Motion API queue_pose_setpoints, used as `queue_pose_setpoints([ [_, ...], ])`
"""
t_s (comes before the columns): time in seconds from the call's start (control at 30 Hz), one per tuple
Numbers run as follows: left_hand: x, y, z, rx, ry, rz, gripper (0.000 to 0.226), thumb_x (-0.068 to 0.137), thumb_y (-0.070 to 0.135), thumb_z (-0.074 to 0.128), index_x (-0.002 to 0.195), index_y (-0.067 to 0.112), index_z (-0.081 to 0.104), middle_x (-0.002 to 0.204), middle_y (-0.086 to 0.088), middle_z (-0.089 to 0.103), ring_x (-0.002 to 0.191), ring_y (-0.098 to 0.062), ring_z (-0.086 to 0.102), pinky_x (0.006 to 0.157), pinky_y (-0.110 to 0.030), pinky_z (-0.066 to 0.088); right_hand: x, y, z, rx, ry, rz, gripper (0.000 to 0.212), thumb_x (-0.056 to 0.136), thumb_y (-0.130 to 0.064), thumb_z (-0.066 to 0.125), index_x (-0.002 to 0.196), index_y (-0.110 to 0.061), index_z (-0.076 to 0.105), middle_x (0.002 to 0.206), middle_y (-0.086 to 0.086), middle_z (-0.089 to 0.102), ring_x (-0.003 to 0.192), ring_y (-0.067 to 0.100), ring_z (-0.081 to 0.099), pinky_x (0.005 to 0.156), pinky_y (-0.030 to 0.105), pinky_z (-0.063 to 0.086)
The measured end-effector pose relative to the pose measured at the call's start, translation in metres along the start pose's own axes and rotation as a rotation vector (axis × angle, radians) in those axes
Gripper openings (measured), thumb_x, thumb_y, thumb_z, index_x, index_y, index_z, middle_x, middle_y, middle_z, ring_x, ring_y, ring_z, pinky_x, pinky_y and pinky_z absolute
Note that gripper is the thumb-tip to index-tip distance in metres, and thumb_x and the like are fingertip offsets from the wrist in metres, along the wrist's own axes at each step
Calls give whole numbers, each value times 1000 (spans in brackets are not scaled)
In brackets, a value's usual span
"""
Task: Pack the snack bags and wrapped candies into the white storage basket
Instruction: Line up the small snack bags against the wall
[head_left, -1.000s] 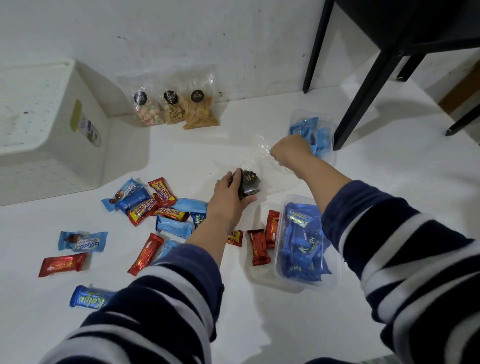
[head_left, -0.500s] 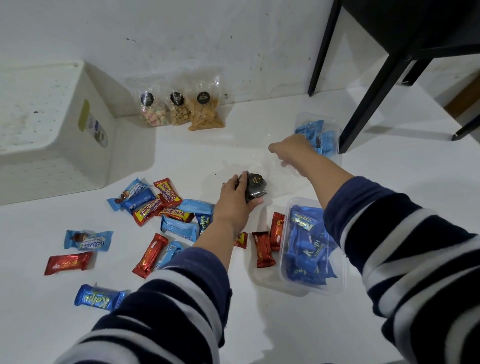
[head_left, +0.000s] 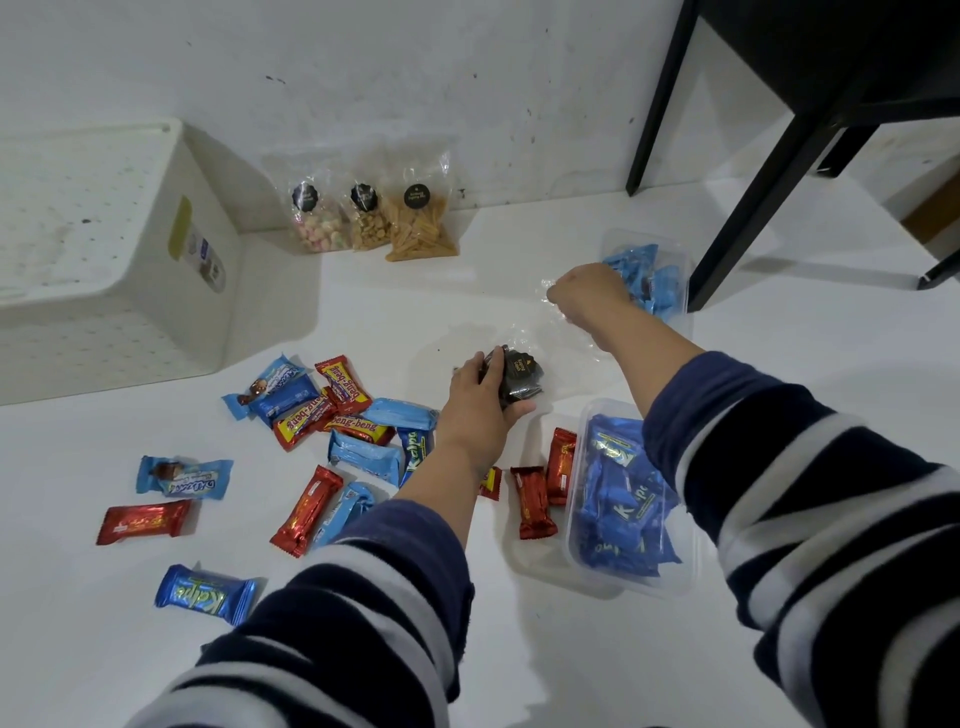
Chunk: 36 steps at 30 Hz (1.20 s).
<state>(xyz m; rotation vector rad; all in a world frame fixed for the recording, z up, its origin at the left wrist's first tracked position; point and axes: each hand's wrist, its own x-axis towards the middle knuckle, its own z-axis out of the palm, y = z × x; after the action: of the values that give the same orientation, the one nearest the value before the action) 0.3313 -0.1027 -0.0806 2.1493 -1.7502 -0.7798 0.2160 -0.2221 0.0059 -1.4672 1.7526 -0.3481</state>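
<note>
Blue foil marks the nearest piece, a wrapped candy reading "Kalpa" (head_left: 205, 594) at lower left, its long axis running left to right. Right of centre, a clear plastic tub (head_left: 631, 499) holds more dark blue Kalpa packs, with two red wrapped bars (head_left: 545, 491) lying lengthwise just beside its left wall. Mid-frame left, a loose scatter of candies includes a red and yellow bar printed "beng-beng" (head_left: 358, 425), lying across the frame, and a pale blue wrapper (head_left: 184, 477) whose writing is too small to read. The left hand (head_left: 480, 402) curls round the dark contents of a clear snack bag with a black round label (head_left: 519, 376); the right hand (head_left: 587, 291), fist closed, pinches the bag's crinkled clear top, so the bag stretches toward upper right. Behind it sits a second clear tub of light blue packs (head_left: 660, 275). Against the wall stand three upright clear snack bags (head_left: 371, 218) with unreadable black labels. Upper left, the white perforated storage basket (head_left: 104, 249) lies tipped on its side.
</note>
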Motion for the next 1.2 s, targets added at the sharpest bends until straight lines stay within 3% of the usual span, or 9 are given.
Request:
queue_pose_setpoints([
  [0.1,0,0,0,-9,-3,-4,78,91,51,49,153,28,7,159,-3,13,148,-24,7,116,-41,27,1,1,1,-3,8,1,19,89,-11,47,70,-7,45,67,5,44,74,24,45,48,22,29],
  [0.2,-1,1,0,-9,-4,-9,78,91,51,49,153,28,7,159,-2,12,148,-24,7,117,-41,27,-1,0,2,33,0,8,12,87,-17,50,87,-5,55,83,10,55,75,25,53,51,22,34],
  [0.3,-2,2,0,-19,-5,-10,78,91,52,48,153,27,6,159,-3,12,148,-24,7,117,-41,26,2,-1,5,44,-9,6,33,88,-24,55,110,-1,61,98,10,60,96,27,63,68,29,45],
  [0.47,-3,0,1,-14,13,0,78,91,53,48,153,28,7,159,-3,13,148,-25,7,117,-41,26,4,-1,4,-30,50,-22,31,92,-8,46,116,2,62,115,16,64,110,33,60,91,37,52],
  [0.6,-5,1,2,-12,11,-3,78,91,53,48,153,28,7,159,-3,12,148,-25,7,116,-41,28,5,1,5,-23,50,-32,30,91,-10,47,112,4,63,105,14,64,97,29,61,79,34,51],
  [0.7,-5,2,1,-20,14,-3,78,91,53,47,153,27,7,159,-3,12,148,-23,6,115,-39,26,2,1,8,37,38,-34,16,87,-16,50,83,-3,59,76,8,52,78,25,51,68,29,40],
  [0.77,-6,2,0,-24,18,-5,78,91,53,47,153,27,7,159,-3,12,148,-22,7,115,-38,26,1,1,8,46,34,-22,15,86,-19,52,76,-8,50,68,5,47,74,25,48,65,29,39],
  [0.97,-8,4,0,-28,15,-7,77,92,51,47,153,27,6,160,-3,11,148,-21,5,116,-37,25,6,3,5,55,72,-73,6,88,-13,51,89,-14,57,93,2,57,85,21,56,69,27,41],
  [1.2,-8,4,3,-34,25,-10,78,92,52,47,153,27,7,160,-3,11,148,-21,6,116,-36,22,3,2,6,106,56,-75,9,89,-13,51,92,-15,59,94,2,57,84,20,56,76,32,50],
])
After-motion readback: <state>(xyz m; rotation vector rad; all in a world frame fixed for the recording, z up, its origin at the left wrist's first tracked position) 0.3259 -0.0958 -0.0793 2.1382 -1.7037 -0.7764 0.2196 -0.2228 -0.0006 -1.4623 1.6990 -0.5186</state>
